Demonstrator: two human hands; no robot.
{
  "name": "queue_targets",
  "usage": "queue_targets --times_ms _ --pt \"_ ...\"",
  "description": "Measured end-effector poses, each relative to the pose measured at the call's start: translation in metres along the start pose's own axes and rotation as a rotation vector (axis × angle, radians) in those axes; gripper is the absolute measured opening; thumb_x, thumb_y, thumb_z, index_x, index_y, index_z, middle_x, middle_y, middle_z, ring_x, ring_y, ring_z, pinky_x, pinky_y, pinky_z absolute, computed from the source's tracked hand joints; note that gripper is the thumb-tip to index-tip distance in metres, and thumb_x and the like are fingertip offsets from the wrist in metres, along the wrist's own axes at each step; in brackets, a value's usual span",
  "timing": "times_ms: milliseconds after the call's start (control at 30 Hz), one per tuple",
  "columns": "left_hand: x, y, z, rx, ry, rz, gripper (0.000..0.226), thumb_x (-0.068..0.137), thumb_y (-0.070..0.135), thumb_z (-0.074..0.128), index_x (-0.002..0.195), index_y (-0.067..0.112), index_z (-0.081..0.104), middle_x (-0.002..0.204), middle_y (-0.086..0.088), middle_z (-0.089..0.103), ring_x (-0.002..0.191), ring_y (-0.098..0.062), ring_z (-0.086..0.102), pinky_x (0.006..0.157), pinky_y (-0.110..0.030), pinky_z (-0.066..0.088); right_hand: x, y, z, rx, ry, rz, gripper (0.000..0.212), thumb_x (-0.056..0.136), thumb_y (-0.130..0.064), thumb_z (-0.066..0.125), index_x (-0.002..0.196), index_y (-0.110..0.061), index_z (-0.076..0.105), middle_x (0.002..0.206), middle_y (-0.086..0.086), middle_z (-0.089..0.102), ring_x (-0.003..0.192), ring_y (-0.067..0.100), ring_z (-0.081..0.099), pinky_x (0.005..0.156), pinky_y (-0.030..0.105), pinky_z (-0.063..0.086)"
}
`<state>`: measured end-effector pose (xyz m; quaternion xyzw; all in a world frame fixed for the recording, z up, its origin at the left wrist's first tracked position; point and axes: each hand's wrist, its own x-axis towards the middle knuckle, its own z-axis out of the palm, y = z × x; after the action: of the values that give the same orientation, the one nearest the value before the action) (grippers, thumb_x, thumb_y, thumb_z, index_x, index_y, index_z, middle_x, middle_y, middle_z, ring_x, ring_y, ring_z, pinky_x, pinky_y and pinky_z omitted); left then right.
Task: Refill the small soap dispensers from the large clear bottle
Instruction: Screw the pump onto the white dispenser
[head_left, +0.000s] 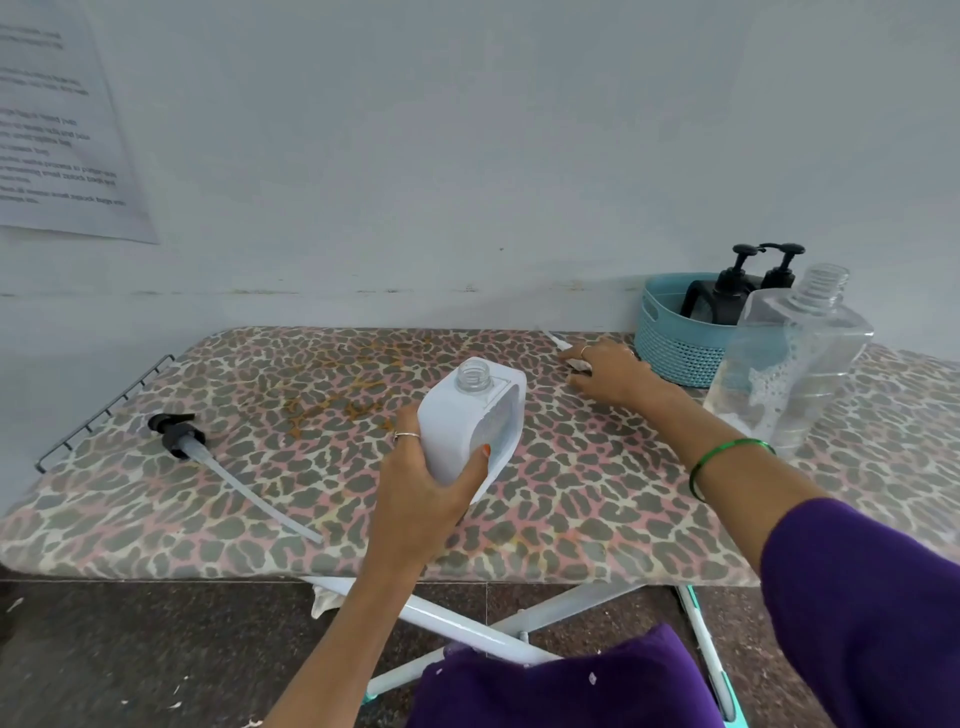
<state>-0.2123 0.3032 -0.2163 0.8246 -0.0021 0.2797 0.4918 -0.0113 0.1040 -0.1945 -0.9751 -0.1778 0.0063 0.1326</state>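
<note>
Now, at nine o'clock a black pump lies loose on the bench. Dead centre, the left hand is wrapped around an uncapped white dispenser, tilted. At two o'clock the right hand pinches something small and white. The large clear bottle stands at three o'clock, touching a blue basket.

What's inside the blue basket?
The blue basket holds two dark soap dispensers with black pump tops, standing upright. Their lower parts are hidden by the basket wall and the large clear bottle, so anything else inside cannot be seen.
</note>
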Motion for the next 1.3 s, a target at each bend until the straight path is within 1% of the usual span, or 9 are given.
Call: queue_targets --times_ms 133,200,333,400,600,733,1067,1200,1300 --pt "0.000 0.000 0.000 0.016 0.004 -0.004 0.055 0.076 0.041 0.069 0.118 0.031 0.035 0.103 0.023 0.051 0.092 0.013 0.053 0.060 -0.008 0.047 0.001 0.001 0.007 0.002 -0.008 0.045 0.044 0.095 -0.031 0.046 0.140 -0.032 0.044 0.144 0.008 0.047 0.127 0.029 0.046 0.108 0.053 0.032" --pt "0.001 0.000 0.000 0.016 0.003 -0.011 0.055 0.074 0.044 0.066 0.117 0.031 0.035 0.102 0.023 0.051 0.092 0.012 0.053 0.061 -0.009 0.048 -0.002 -0.002 0.007 0.089 0.070 0.035 0.041 0.096 -0.026 0.047 0.137 -0.026 0.048 0.137 0.011 0.053 0.121 0.029 0.051 0.106 0.047 0.036" --pt "0.001 0.001 0.000 0.014 0.008 -0.021 0.056 0.076 0.040 0.071 0.118 0.030 0.037 0.103 0.019 0.053 0.091 0.009 0.055 0.063 -0.006 0.045 -0.020 -0.013 -0.006 0.319 0.280 -0.005 0.042 0.087 -0.011 0.061 0.128 -0.017 0.053 0.098 0.011 0.063 0.066 0.014 0.058 0.058 0.018 0.047" --pt "0.001 0.001 0.001 0.011 0.004 -0.028 0.054 0.079 0.032 0.074 0.118 0.030 0.037 0.103 0.019 0.053 0.091 0.008 0.054 0.064 -0.005 0.045 -0.034 -0.019 -0.016 0.430 0.394 -0.026 0.045 0.085 -0.004 0.062 0.126 -0.021 0.054 0.094 0.007 0.061 0.061 0.012 0.059 0.050 0.016 0.050" --pt "0.001 -0.002 0.001 0.002 0.003 -0.008 0.056 0.079 0.034 0.073 0.122 0.023 0.039 0.102 0.020 0.052 0.093 0.011 0.053 0.066 -0.008 0.047 -0.086 -0.051 -0.057 1.007 0.627 -0.128 0.027 0.086 -0.013 0.068 0.112 -0.019 0.064 0.081 -0.005 0.063 0.061 -0.002 0.054 0.058 0.013 0.046" --pt "0.000 0.001 0.000 -0.014 -0.003 0.000 0.055 0.080 0.028 0.073 0.120 0.029 0.036 0.104 0.024 0.050 0.093 0.014 0.052 0.065 -0.005 0.045 -0.106 -0.067 -0.076 1.217 0.658 -0.223 0.012 0.091 -0.025 0.064 0.093 -0.014 0.067 0.063 -0.004 0.059 0.061 0.010 0.053 0.073 0.024 0.045" --pt "0.000 0.004 -0.001 -0.013 0.000 0.000 0.056 0.078 0.031 0.072 0.120 0.030 0.035 0.103 0.024 0.050 0.091 0.015 0.053 0.063 -0.004 0.045 -0.104 -0.105 -0.085 1.046 0.641 -0.320 0.016 0.095 -0.028 0.052 0.094 -0.013 0.059 0.069 0.003 0.057 0.065 0.018 0.052 0.064 0.036 0.045" --pt "0.000 0.004 -0.001 -0.016 0.004 -0.002 0.056 0.075 0.036 0.069 0.119 0.031 0.035 0.102 0.023 0.052 0.091 0.013 0.054 0.062 -0.005 0.045 -0.099 -0.111 -0.079 0.964 0.582 -0.331 0.021 0.095 -0.026 0.054 0.097 -0.006 0.060 0.079 0.026 0.057 0.066 0.028 0.051 0.063 0.043 0.048" --pt "0.000 0.004 -0.001 -0.008 0.004 -0.016 0.057 0.078 0.030 0.074 0.118 0.032 0.034 0.098 0.024 0.051 0.089 0.015 0.053 0.060 -0.004 0.044 -0.096 -0.114 -0.072 0.891 0.530 -0.337 0.025 0.094 -0.029 0.055 0.092 -0.004 0.060 0.066 0.013 0.053 0.056 0.014 0.044 0.054 0.033 0.037"
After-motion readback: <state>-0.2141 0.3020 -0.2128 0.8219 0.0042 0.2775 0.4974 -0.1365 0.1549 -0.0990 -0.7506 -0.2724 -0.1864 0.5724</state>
